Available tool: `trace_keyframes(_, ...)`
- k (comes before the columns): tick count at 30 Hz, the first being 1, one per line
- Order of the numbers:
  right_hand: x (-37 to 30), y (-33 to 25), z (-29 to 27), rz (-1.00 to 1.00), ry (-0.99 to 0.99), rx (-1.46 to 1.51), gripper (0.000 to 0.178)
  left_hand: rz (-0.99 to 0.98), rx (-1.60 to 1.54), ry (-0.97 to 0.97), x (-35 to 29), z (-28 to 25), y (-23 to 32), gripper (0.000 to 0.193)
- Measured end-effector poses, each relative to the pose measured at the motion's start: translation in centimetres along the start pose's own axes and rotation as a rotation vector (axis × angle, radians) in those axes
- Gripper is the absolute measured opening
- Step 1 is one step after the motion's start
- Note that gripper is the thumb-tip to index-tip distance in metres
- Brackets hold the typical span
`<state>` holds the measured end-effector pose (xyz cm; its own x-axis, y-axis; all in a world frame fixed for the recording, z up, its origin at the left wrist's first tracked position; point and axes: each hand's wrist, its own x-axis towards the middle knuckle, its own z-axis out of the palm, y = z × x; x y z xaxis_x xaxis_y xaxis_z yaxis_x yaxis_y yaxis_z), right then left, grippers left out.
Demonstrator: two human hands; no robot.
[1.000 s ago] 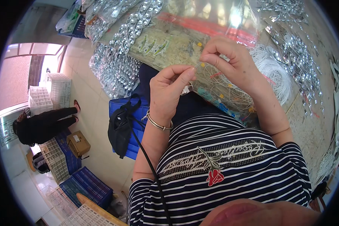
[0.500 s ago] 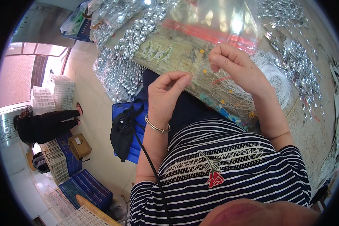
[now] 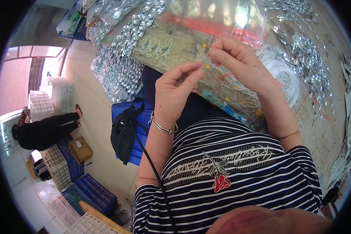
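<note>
My left hand point(image 3: 174, 91) is closed in a pinch, thumb against forefinger, with a bangle on its wrist. Just above and to its right, my right hand point(image 3: 240, 64) pinches too. Between the two sets of fingertips spans a thin, whitish, see-through strip point(image 3: 206, 63); its exact kind is too small to make out. Under and beside my right hand lies a loose coil of white line point(image 3: 279, 72) on the worktable point(image 3: 183, 43). Several small yellow tabs point(image 3: 204, 45) are scattered among its strands. Three green fish-shaped pieces point(image 3: 156, 47) rest left of my hands.
Shiny silver pieces in clear plastic point(image 3: 115, 68) hang over the table's left edge. More silver pieces point(image 3: 304, 58) lie at right. A clear bag with a red band point(image 3: 222, 19) is at the far side. Crates point(image 3: 89, 193) and another person point(image 3: 46, 130) are on the left.
My hands have come closer together, fingertips nearly meeting. The thin whitish strip now shows between them. The whole view has shifted slightly.
</note>
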<state>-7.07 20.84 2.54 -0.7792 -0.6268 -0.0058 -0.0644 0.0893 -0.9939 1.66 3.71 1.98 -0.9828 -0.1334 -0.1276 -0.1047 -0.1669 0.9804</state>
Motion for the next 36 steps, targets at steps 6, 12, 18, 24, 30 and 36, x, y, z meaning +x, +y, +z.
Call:
trace_keyframes(6,0.1,-0.1,-0.4,-0.120,0.045,-0.308,0.017,0.116,0.194,0.080,0.2,-1.6,-0.5,0.011)
trace_keyframes(12,0.1,0.3,-0.5,-0.040,-0.074,0.161,0.020,0.094,0.202,0.130,0.0,-2.0,-1.4,0.010)
trace_keyframes(18,-0.1,-0.5,0.1,-0.074,-0.069,0.379,0.020,0.143,0.015,0.149,0.0,-0.3,-1.8,0.012)
trace_keyframes(24,-0.5,-0.6,1.5,-0.201,0.026,-0.119,0.013,0.128,0.009,0.104,-0.2,0.4,-1.0,0.015)
trace_keyframes(30,-0.3,-0.3,2.5,-0.603,0.070,-0.565,0.008,0.038,-0.205,0.093,0.0,-0.2,-1.0,0.015)
trace_keyframes(36,-0.3,-0.1,3.0,-0.613,0.084,-0.568,0.008,-0.043,-0.264,0.103,0.0,-0.4,-1.0,0.013)
